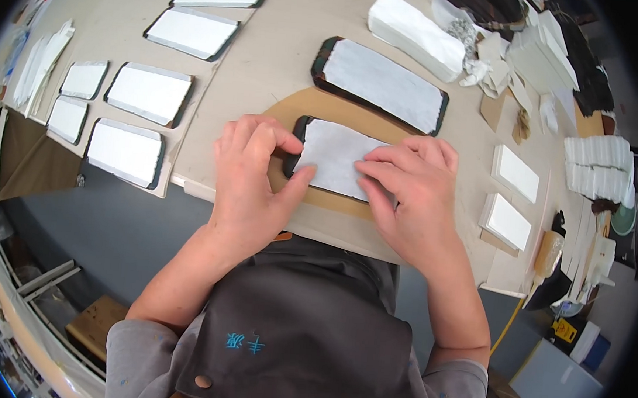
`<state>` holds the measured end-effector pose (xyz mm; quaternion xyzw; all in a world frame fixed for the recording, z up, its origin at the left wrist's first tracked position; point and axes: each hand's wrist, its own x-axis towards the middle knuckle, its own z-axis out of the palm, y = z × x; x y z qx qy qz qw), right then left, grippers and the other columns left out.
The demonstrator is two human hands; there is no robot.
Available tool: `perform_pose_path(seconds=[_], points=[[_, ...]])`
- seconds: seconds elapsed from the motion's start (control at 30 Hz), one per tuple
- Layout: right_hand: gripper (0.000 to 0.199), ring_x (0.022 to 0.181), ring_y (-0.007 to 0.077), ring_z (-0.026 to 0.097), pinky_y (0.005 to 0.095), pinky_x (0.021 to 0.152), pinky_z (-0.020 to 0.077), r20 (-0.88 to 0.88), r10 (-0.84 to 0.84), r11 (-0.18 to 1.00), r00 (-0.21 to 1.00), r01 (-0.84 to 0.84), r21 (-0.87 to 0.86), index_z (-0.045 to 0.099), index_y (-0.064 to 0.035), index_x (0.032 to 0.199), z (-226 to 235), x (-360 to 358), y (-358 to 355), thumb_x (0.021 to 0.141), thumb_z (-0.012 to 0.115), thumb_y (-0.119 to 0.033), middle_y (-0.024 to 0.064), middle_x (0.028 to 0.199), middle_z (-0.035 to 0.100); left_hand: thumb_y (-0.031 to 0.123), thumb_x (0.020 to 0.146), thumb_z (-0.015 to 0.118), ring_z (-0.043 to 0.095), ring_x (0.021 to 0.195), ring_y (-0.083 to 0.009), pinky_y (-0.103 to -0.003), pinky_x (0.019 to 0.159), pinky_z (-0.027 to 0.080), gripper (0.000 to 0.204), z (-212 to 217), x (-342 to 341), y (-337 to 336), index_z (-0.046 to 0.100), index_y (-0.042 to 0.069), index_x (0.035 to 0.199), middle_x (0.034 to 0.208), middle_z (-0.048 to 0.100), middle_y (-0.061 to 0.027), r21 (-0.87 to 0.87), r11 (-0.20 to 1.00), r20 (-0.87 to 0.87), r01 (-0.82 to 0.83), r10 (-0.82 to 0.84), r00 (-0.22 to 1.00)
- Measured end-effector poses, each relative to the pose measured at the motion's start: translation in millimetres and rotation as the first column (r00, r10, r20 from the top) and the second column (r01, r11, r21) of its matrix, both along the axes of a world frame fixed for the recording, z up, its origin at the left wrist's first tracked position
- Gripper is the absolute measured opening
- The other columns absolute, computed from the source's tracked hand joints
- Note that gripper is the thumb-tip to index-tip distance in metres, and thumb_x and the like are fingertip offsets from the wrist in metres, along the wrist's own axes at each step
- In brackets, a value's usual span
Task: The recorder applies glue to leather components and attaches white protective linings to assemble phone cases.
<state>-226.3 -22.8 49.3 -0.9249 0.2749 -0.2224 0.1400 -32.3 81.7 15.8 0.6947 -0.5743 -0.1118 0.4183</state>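
Observation:
A dark rectangular board covered with a white paper sheet [335, 154] lies on a brown cardboard mat [296, 109] at the table's near edge. My left hand [250, 183] holds the board's left end, thumb pressing the paper's lower left corner and fingers curled over the dark edge. My right hand [412, 194] lies flat on the paper's right part, fingers spread and pressing down. A second, larger paper-covered dark board [381, 83] lies just beyond, tilted the same way.
Several finished white-faced boards [149, 92] lie in rows at the left on a beige table [278, 41]. A white paper stack [415, 34] and scraps sit at the back. Small white blocks [515, 172] and a ribbed white pile [596, 165] are at the right.

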Motion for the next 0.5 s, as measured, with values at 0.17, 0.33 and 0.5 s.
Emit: perform_pose_path(seconds=[0.17, 0.33, 0.5], points=[[0.019, 0.096, 0.0233, 0.06, 0.0433, 0.097, 0.0389, 0.001, -0.01, 1.0, 1.0, 0.01, 0.025, 0.076, -0.0097, 0.093, -2.1, 1.1, -1.6, 0.074, 0.08, -0.007, 0.0001, 0.095, 0.069, -0.006, 0.082, 0.067, 0.055, 0.099, -0.0265, -0.038, 0.092, 0.036, 0.035, 1.6, 22.3, 10.5, 0.061, 0.008, 0.113, 0.104, 0.063, -0.0055, 0.003, 1.0, -0.036, 0.002, -0.002, 0.999], [0.024, 0.096, 0.0241, 0.06, 0.043, 0.096, 0.0387, -0.02, -0.006, 1.0, 1.0, 0.006, 0.028, 0.076, -0.0091, 0.096, -1.0, 5.4, -3.2, 0.073, 0.082, -0.008, 0.0027, 0.095, 0.066, -0.007, 0.087, 0.061, 0.056, 0.103, -0.0247, -0.034, 0.094, 0.041, 0.028, 1.2, 19.3, 20.3, 0.061, 0.003, 0.113, 0.106, 0.064, -0.0075, 0.018, 0.999, -0.005, 0.034, -0.034, 0.999], [0.028, 0.097, 0.0247, 0.059, 0.0436, 0.096, 0.0383, -0.056, -0.001, 1.0, 0.998, 0.002, 0.01, 0.075, -0.009, 0.1, 2.5, 8.4, -3.9, 0.073, 0.082, -0.01, 0.0028, 0.095, 0.065, -0.007, 0.086, 0.06, 0.056, 0.102, -0.0266, -0.035, 0.094, 0.039, 0.03, -1.7, 16.4, 17.9, 0.061, 0.005, 0.114, 0.105, 0.065, -0.0072, -0.004, 0.998, 0.042, 0.066, -0.065, 0.997]])
